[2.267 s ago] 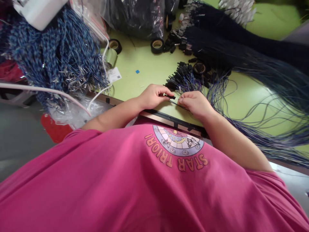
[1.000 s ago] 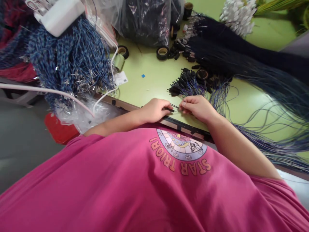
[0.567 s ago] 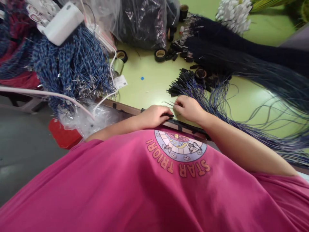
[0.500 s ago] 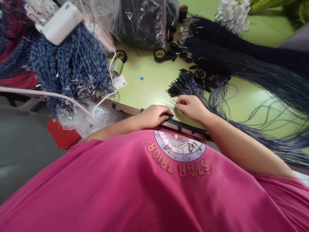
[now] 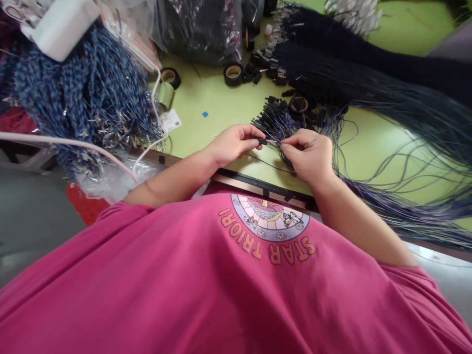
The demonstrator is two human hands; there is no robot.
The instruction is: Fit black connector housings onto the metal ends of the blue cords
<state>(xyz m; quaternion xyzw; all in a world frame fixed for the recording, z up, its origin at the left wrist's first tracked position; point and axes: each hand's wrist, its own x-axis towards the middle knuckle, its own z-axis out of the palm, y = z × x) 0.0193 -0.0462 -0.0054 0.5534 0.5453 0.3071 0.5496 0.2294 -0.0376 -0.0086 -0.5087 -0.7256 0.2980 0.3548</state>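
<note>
Between thumb and fingers, my left hand (image 5: 236,143) pinches a small black connector (image 5: 262,140). Just to its right, my right hand (image 5: 309,153) is closed in a pinch on a thin wire (image 5: 273,143), whose end is at or in the connector; I cannot tell how far it goes in. Another thin dark wire (image 5: 267,162) runs below, between the hands. Right behind them lies a bundle of wires with black connectors (image 5: 271,117) on its ends, its blue and purple strands (image 5: 391,204) trailing off to the right.
Blue twisted wire bundles (image 5: 84,88) hang over the green table (image 5: 195,103) at left, beneath a white device (image 5: 64,27) with a pale cable (image 5: 73,141). Tape rolls (image 5: 233,74), a plastic bag (image 5: 199,29) and dark wires (image 5: 342,54) lie at the back. A red stool (image 5: 86,201) stands below left.
Both hands have risen away from the table's front edge toward the wire bundle. The connector and the wire are now held end to end between them. The view has shifted slightly.
</note>
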